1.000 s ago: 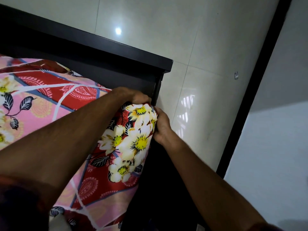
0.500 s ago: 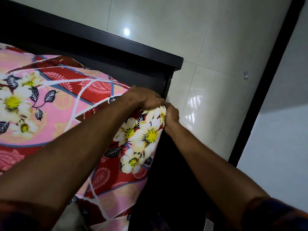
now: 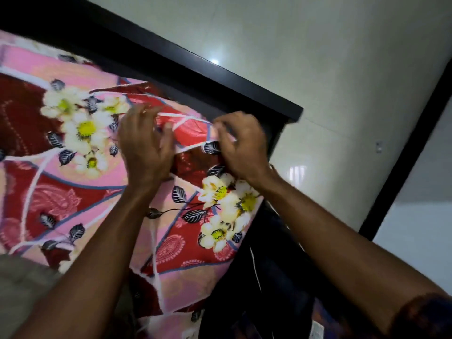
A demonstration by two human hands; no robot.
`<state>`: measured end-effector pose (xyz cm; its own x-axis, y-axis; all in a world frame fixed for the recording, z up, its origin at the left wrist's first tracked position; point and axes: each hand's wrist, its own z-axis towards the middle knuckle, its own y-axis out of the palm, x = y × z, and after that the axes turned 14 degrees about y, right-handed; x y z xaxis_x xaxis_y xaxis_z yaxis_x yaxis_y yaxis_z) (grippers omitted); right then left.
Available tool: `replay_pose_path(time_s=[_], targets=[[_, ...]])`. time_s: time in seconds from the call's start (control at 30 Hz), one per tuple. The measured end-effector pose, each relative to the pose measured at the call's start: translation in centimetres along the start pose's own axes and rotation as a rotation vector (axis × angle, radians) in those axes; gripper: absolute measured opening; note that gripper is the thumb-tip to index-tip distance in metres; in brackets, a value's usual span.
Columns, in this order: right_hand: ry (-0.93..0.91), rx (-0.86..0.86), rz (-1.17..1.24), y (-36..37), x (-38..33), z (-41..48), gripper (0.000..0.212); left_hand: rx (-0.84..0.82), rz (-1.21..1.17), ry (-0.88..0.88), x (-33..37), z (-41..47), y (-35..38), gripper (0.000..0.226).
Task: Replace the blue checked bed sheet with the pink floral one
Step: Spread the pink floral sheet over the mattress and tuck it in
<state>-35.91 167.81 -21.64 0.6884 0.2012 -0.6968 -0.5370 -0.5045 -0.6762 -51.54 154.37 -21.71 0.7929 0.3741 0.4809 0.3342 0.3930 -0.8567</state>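
- Room: bed (image 3: 220, 77) with dark frame; glossy tiled floor (image 3: 318, 57) beyond both grips.
- Task item: sheet (image 3: 73, 187) lies beneath both grips, at the bed corner.
- Left grip (image 3: 146, 150): fingers spread, resting on sheet.
- Right grip (image 3: 244, 145): pinching a sheet fold.

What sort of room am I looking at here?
Most likely a bedroom: a pink floral sheet stretched beside a dark bed frame, with glossy floor tiles beyond.
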Motion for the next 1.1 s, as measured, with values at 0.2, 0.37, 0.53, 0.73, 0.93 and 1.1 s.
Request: replay_pose_path(time_s=[0.2,0.37,0.53,0.73,0.93,1.1], targets=[[-0.75,-0.427,-0.355,13.6,-12.9,-3.4,0.045,0.042,0.358,-0.501,-12.0,-9.4,-8.0,0.054],[-0.741,-0.505,-0.648,18.0,-13.7,-0.9,0.061,-0.094,0.428,-0.733,-13.8,-13.8,-6.8,0.063],[-0.449,-0.37,-0.678,14.6,-10.1,4.0,0.063,-0.113,0.434,-0.643,-10.8,-11.6,-4.0,0.072],[-0.604,-0.353,-0.526,14.8,-13.9,4.5,0.062,-0.156,0.324,-0.356,-4.0,-8.6,-0.6,0.072],[-1.085,-0.64,-0.653,21.8,-20.6,-0.4,0.06,0.293,0.315,-0.712,-8.1,-11.9,-4.2,0.05],[-1.108,-0.641,-0.841,24.9,-20.9,2.5,0.064,0.326,0.387,-0.977,-12.3,-14.7,-6.4,0.055]])
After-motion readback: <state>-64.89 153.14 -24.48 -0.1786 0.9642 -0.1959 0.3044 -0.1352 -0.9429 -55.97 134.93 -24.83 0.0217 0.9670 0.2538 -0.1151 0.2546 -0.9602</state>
